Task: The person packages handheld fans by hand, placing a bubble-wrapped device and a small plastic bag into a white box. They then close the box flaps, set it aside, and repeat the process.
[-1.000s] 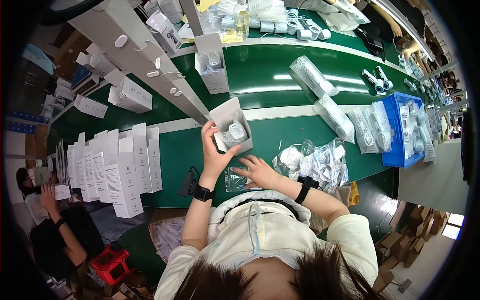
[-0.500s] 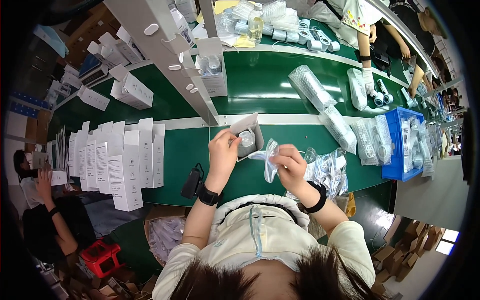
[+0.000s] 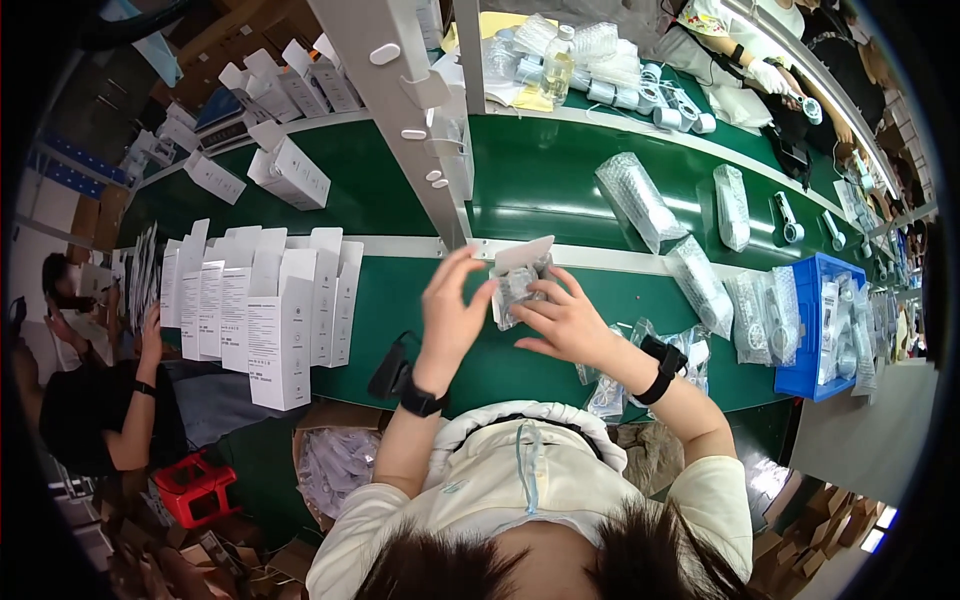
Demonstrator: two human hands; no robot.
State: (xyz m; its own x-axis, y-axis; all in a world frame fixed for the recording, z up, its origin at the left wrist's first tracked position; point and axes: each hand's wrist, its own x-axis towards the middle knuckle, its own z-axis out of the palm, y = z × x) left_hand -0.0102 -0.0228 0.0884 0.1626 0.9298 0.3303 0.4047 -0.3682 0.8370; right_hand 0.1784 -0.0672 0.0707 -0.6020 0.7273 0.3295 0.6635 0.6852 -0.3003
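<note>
Head view: small white box (image 3: 520,272) between hands.

The person wears a pale cream short-sleeved top with a rounded white collar, and a thin light-blue cord hangs down its middle at 6 o'clock. A black watch (image 3: 421,402) with a dark band wraps the wrist below the left hand (image 3: 450,315), and a black band (image 3: 658,368) with a squarish face circles the wrist below the right hand (image 3: 565,320). Dark hair fills the bottom edge, and both forearms are bare from the sleeves down.
</note>
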